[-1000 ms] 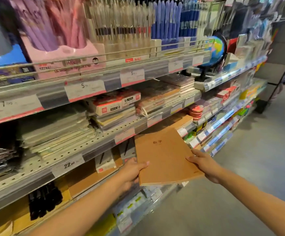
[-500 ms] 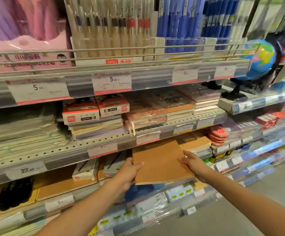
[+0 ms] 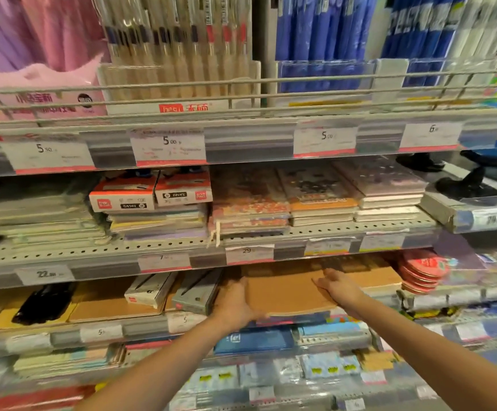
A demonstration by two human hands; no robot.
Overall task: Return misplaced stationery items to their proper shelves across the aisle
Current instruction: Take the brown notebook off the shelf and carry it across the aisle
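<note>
Two hands hold a flat brown kraft-paper notebook (image 3: 283, 295) level, half under the grey perforated metal shelf (image 3: 182, 247). Left hand (image 3: 235, 304) grips its left edge; right hand (image 3: 340, 287) rests fingers flat on top. Matching brown stack (image 3: 368, 274) lies just beyond.

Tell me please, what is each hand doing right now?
Left hand: grips the brown notebook by its left edge.
Right hand: rests flat on the notebook, fingers straight.

Tiered grey metal shelves (image 3: 99, 253), white price labels (image 3: 168, 145), wire rail (image 3: 271, 84)
</note>
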